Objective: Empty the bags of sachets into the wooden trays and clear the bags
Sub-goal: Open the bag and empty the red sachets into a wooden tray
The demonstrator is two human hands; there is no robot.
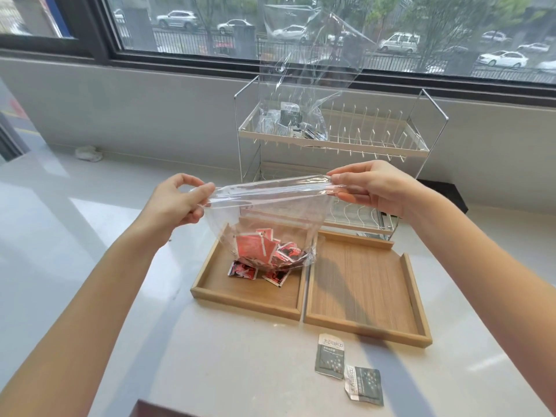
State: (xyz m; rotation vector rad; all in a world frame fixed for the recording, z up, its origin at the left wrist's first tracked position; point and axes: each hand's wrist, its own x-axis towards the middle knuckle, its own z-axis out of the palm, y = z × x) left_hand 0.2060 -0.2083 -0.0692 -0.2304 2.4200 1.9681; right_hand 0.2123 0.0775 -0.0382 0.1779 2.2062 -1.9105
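Both hands pinch the top edge of a clear bag (270, 218), the left hand (177, 200) at one corner and the right hand (370, 188) at the other, pulling the mouth taut between them. The bag hangs directly above the left wooden tray (210, 293), presumably so that whatever drops lands inside its walls. Red sachets (264, 248) bunch in the bag's sagging bottom, and a couple already lie on the tray floor just under it. The right wooden tray (412, 326) sits touching the left tray's side and holds nothing (likely kept for the other kind). Two grey sachets (349, 368) lie loose on the surface (90, 224) in front of that tray. Behind the trays, a second clear bag (301, 94) with dark sachets stands in the top tier of a wire rack (433, 115), seemingly waiting its turn.
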